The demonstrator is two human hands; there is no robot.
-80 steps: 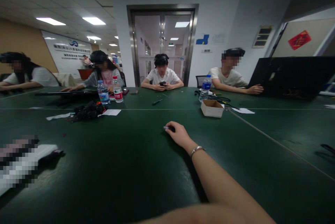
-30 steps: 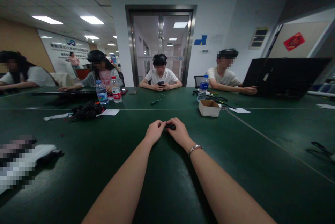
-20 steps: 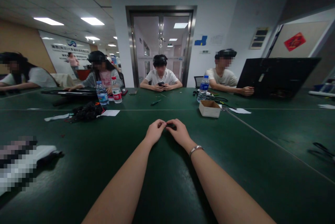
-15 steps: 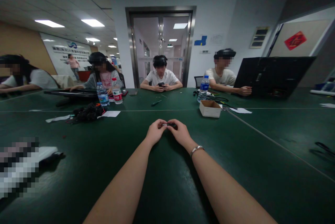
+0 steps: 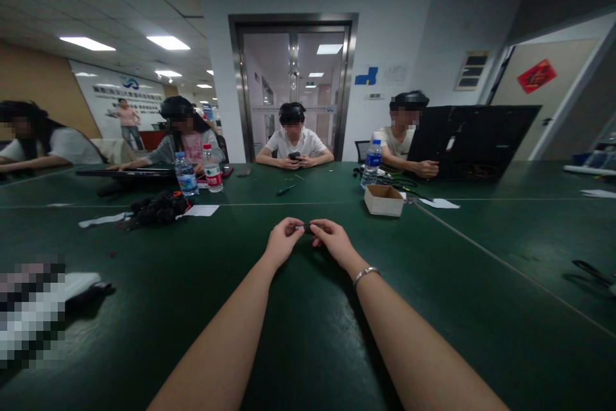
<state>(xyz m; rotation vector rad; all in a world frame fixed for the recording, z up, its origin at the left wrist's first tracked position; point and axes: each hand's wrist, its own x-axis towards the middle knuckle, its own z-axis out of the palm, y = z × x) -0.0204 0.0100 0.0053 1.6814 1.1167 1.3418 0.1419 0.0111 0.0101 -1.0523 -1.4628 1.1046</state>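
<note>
A small, slim dark object (image 5: 307, 227) with a pale end spans the gap between my hands, just above the green table (image 5: 312, 334). Its exact kind is too small to make out. My left hand (image 5: 282, 241) pinches the pale end between thumb and fingers. From the other side my right hand (image 5: 337, 245), with a silver bracelet at the wrist, grips the dark end, its lower fingers curled beneath. The fingers partly cover both ends.
A small open box (image 5: 384, 201) stands ahead to the right, near a blue-labelled bottle (image 5: 372, 164). A screwdriver (image 5: 285, 190) lies beyond my hands. To the left are a black cable bundle (image 5: 158, 208) and two bottles. Across the table, a person holds a black panel (image 5: 471, 142).
My right hand has shifted slightly and its fingers sit differently, so more of the dark object shows. Across the table, the black panel has turned and its right edge has moved left.
</note>
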